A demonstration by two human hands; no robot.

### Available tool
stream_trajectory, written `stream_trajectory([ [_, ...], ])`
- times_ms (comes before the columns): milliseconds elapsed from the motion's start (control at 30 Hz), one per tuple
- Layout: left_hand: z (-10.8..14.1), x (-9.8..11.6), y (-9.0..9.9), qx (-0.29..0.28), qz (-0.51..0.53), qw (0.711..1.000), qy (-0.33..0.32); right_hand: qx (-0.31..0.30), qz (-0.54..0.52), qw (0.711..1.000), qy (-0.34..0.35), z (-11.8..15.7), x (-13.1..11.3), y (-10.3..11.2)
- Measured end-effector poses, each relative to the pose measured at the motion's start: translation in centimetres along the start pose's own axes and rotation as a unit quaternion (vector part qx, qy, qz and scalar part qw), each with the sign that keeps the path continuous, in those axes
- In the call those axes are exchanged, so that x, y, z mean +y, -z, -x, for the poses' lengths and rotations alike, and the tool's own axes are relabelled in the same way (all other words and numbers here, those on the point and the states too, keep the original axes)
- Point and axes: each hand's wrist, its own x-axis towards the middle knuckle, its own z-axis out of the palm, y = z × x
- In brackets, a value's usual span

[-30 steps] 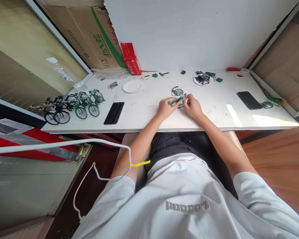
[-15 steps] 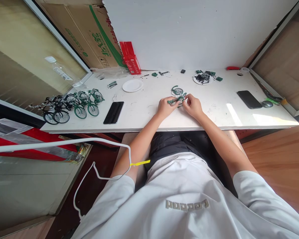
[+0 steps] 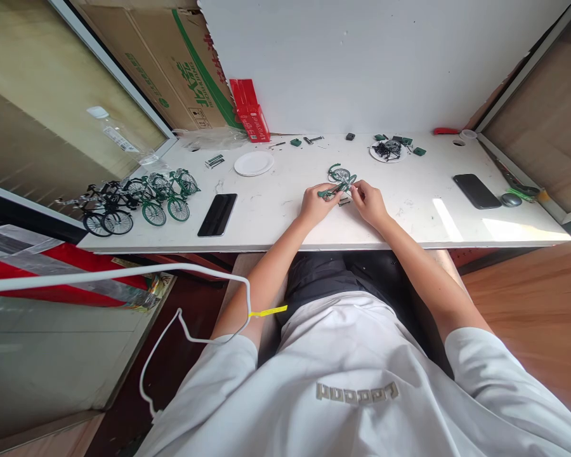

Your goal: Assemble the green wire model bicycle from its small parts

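Observation:
Between my hands is a partly built green miniature bicycle [image 3: 346, 183], held just above or on the white tabletop [image 3: 276, 219]. My left hand [image 3: 315, 203] is closed around one end of its frame. The fingertips of my right hand [image 3: 370, 202] are pinched at its other side; whether they grip a separate small piece is hidden. Beyond the bicycle lies a loose wheel with a curved green fender [image 3: 334, 170]. A small dark piece [image 3: 344, 202] rests on the table between my hands.
At the left stand several finished miniature bicycles [image 3: 166, 197], with a phone [image 3: 217, 214] beside them. A white plate [image 3: 254, 164] lies farther back, and another plate of black parts [image 3: 387, 151] sits back right. A second phone [image 3: 476, 190] lies at right. A white wire [image 3: 195, 270] crosses at left.
The bicycle has turned slightly in my fingers. More of the small dark piece on the table shows between my hands. Both hands have stayed nearly in place.

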Motion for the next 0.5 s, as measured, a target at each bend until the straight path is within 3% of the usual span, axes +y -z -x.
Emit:
stream_trajectory([
  [200, 0.03, -0.50, -0.28, 0.007, -0.009, 0.999, -0.036, 0.031, 0.004, 0.999, -0.008, 0.18, -0.44, -0.19],
  [500, 0.05, -0.85, -0.42, 0.002, -0.038, 0.998, -0.049, 0.022, 0.020, 0.999, -0.017, 0.05, -0.01, -0.16],
])
